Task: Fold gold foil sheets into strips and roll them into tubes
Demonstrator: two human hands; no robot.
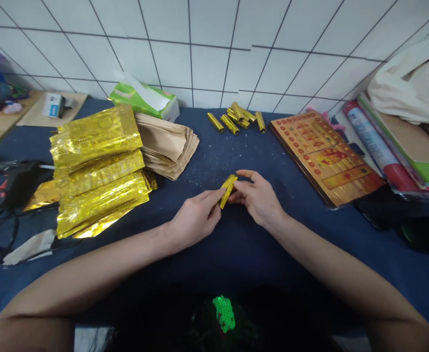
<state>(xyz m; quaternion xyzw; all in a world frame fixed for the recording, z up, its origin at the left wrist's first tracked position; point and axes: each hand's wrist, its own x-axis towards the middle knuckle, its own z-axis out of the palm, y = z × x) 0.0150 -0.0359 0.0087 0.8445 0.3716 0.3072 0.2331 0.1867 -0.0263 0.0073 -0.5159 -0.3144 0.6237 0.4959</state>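
Between my two hands, just above the dark blue tabletop, is a narrow folded strip of gold foil paper (228,188). My left hand (196,214) is closed on its lower left side, thumb and fingers pinching it. From the right, my right hand (259,198) grips the strip near its upper end, the index finger reaching past the tip. Part of the strip is covered by my fingers. Farther back lies a small heap of rolled gold foil tubes (237,112). To the left, a large stack of gold foil sheets (99,171) overlaps a pile of brown paper (168,144).
A green tissue pack (146,100) stands against the tiled wall (214,63). At right are a flat orange-gold box (326,156), a red-and-blue roll (379,146) and a cream cloth bag (416,83). A black glue gun (26,183) and cables lie at left.
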